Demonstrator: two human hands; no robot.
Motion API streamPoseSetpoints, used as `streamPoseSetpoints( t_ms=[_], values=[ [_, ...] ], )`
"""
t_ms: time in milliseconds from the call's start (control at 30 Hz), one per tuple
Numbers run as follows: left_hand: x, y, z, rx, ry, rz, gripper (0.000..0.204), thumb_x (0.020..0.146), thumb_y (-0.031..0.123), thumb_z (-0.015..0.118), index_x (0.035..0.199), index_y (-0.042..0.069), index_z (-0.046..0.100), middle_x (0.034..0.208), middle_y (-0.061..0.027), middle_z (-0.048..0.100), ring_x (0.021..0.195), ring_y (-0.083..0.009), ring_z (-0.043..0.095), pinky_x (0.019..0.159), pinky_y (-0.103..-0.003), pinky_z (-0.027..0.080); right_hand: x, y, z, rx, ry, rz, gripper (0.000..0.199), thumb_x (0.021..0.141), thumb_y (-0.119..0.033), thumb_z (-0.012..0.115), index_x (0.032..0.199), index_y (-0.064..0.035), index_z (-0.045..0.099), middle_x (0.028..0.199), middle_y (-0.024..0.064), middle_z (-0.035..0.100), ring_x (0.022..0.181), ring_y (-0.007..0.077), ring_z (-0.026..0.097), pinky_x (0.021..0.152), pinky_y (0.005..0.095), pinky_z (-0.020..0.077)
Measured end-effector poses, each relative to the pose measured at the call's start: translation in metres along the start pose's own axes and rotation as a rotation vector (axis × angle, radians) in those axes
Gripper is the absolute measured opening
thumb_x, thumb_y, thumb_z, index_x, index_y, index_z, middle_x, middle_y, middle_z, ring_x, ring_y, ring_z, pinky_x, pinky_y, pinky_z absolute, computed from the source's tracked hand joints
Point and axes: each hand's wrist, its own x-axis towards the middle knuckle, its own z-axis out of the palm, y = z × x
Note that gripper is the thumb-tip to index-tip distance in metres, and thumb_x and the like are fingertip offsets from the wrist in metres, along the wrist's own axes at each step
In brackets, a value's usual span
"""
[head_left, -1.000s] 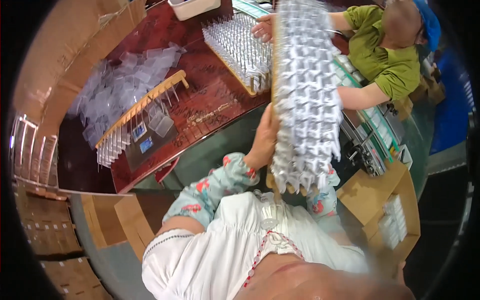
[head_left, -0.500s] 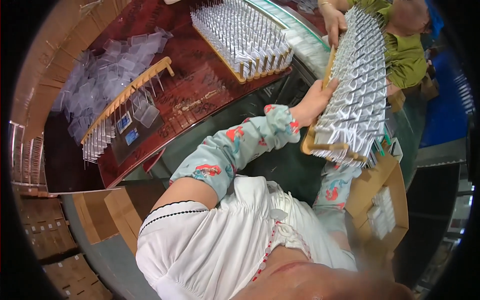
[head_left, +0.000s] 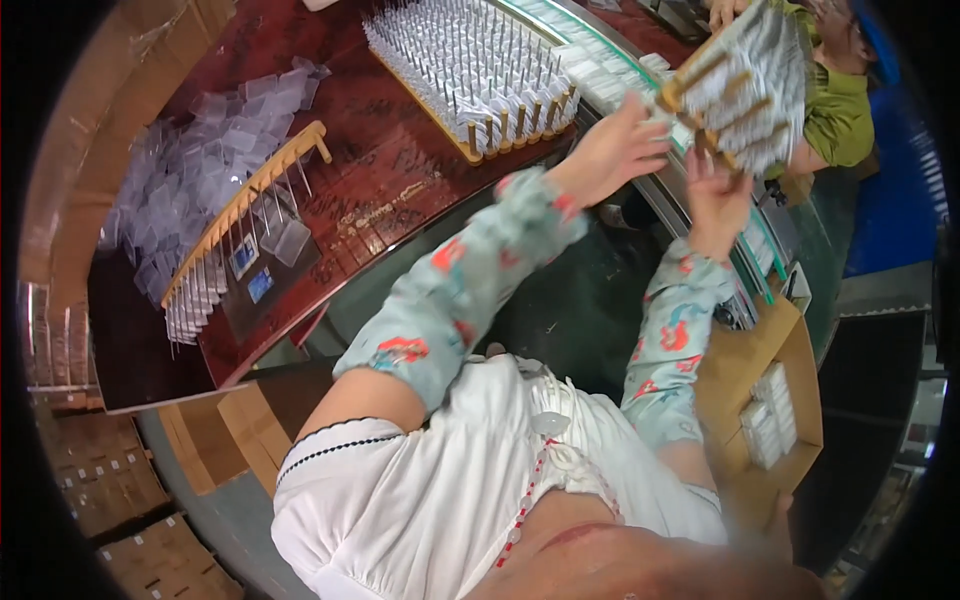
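My left hand (head_left: pixel 622 150) is stretched out in the air with its fingers spread, holding nothing, close to the left end of a wooden rack (head_left: pixel 690 92). That rack is tilted up, with several pegs facing me and dense white pieces behind them. Under its lower edge reaches my right hand (head_left: pixel 718 205), fingers extended and apart; whether they still touch the wood I cannot tell. A co-worker in a green top (head_left: pixel 838 105) is behind the rack, with one hand (head_left: pixel 726 12) at its far end. A similar rack full of metal pins and white pieces (head_left: pixel 475 75) lies on the table.
The dark red table (head_left: pixel 385 190) carries a pile of clear plastic boxes (head_left: pixel 215 150) and a wooden bar with hanging pins (head_left: pixel 245 205). A conveyor with small white packs (head_left: pixel 610 65) runs past the table. At my right is an open carton (head_left: pixel 745 370) with white packs (head_left: pixel 768 418).
The rack has moved up and away toward the co-worker and turned its pegged end to me. My left hand has let go of it. My right hand has come into view below it.
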Motion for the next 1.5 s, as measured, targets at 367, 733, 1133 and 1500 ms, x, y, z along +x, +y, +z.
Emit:
streamPoseSetpoints(
  t_ms=[367, 733, 1133, 1500],
  values=[
    [-0.165, 0.021, -0.198, 0.365, 0.659, -0.010, 0.057, 0.097, 0.033, 0.057, 0.138, 0.001, 0.035, 0.136, -0.0168, 0.048, 0.119, -0.0266, 0.052, 0.098, -0.039, 0.046, -0.002, 0.251, -0.062, -1.117, 0.002, 0.116, 0.035, 0.090, -0.007, 0.055, 0.123, 0.0009, 0.056, 0.086, 0.0043, 0.061, 0.069, 0.0117, 0.058, 0.054, 0.0258, 0.0486],
    [-0.125, 0.034, -0.248, 0.287, 0.601, -0.032, 0.064, 0.096, 0.031, 0.059, 0.142, 0.001, 0.026, 0.138, -0.0197, 0.040, 0.124, -0.0310, 0.047, 0.101, -0.042, 0.044, 0.026, 0.290, -0.089, -1.330, 0.108, -0.098, 0.040, 0.083, -0.002, 0.055, 0.122, 0.0029, 0.058, 0.073, 0.0019, 0.055, 0.057, 0.0097, 0.051, 0.047, 0.0260, 0.0413],
    [-0.140, 0.048, -0.251, 0.466, 0.726, 0.021, 0.061, 0.099, 0.032, 0.054, 0.145, 0.004, 0.024, 0.138, -0.0150, 0.041, 0.125, -0.0272, 0.048, 0.100, -0.042, 0.044, -0.020, 0.277, -0.060, -1.327, -0.103, 0.060, 0.040, 0.079, 0.000, 0.055, 0.118, 0.0066, 0.061, 0.071, 0.0052, 0.059, 0.065, 0.0100, 0.053, 0.061, 0.0272, 0.0444],
    [-0.133, 0.044, -0.246, 0.413, 0.851, 0.078, 0.055, 0.099, 0.021, 0.055, 0.144, 0.004, 0.028, 0.137, -0.0131, 0.043, 0.124, -0.0212, 0.046, 0.103, -0.037, 0.042, 0.002, 0.277, -0.046, -1.855, -0.276, -0.182, 0.031, 0.074, -0.025, 0.074, 0.098, -0.0063, 0.065, 0.082, 0.0109, 0.066, 0.075, 0.0314, 0.065, 0.063, 0.0422, 0.0504]
  ],
)
